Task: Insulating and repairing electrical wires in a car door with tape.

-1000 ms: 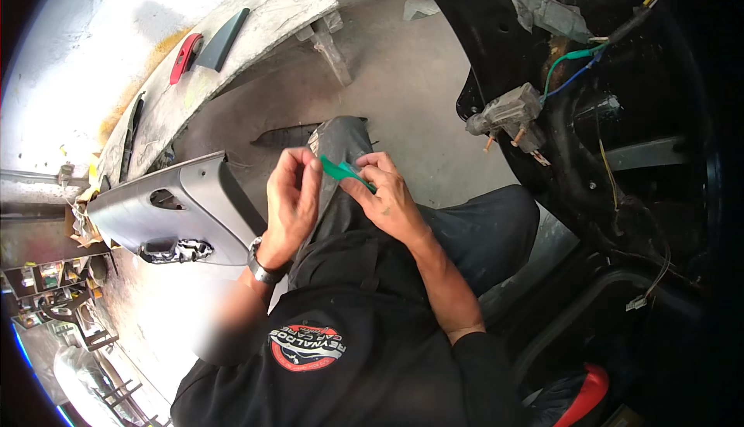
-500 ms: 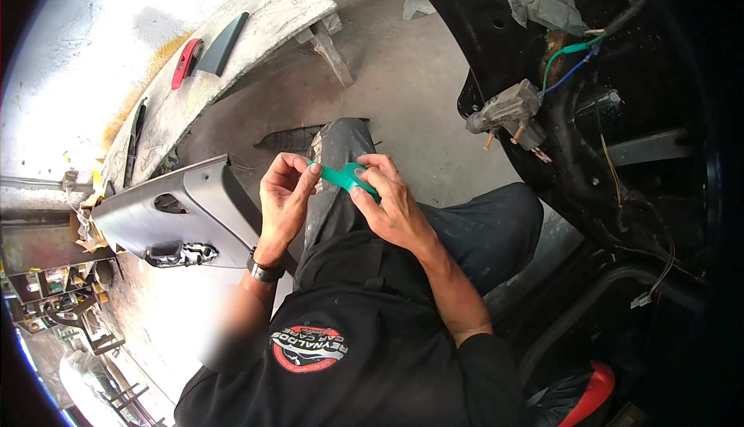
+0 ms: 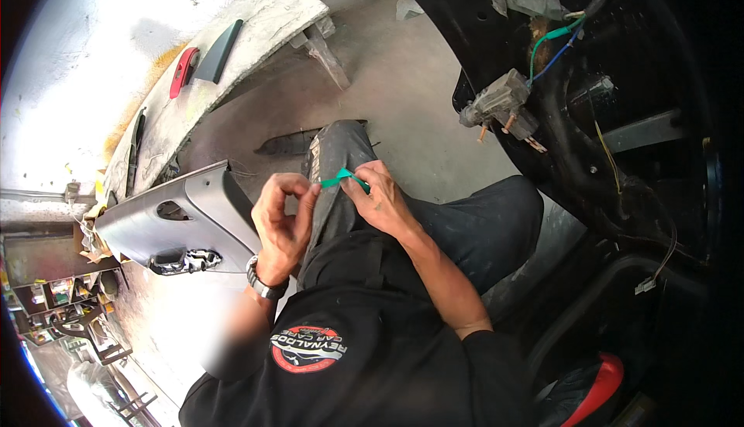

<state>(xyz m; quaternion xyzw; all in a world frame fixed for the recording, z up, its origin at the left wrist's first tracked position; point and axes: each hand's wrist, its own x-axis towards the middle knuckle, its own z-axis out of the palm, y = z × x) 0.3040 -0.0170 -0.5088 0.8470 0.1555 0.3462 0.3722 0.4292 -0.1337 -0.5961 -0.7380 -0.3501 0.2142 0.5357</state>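
A strip of green tape [image 3: 343, 174] stretches, bent and twisted, between my two hands over my knee. Its left end is pinched between the thumb and index finger of my left hand [image 3: 279, 214]. Fingers of my right hand [image 3: 385, 204] close round the other part of the tape, mostly hiding it; the roll's shape cannot be made out. To the right, green and blue wires [image 3: 552, 56] run to a dirty grey motor-like part [image 3: 502, 101] on a black car body panel [image 3: 643, 63]. Green wrapping covers part of one wire.
A grey door trim panel [image 3: 209, 210] leans at my left. Behind it, a worn bench [image 3: 263, 20] holds a red trim piece [image 3: 184, 72] and a dark flat piece [image 3: 220, 51]. A dark strip [image 3: 288, 142] lies on the floor. A loose connector [image 3: 645, 286] hangs at right.
The tape has turned from broad and flat to narrow and twisted between my hands. Both hands have shifted slightly toward me, the left one tilting. The view has moved a little.
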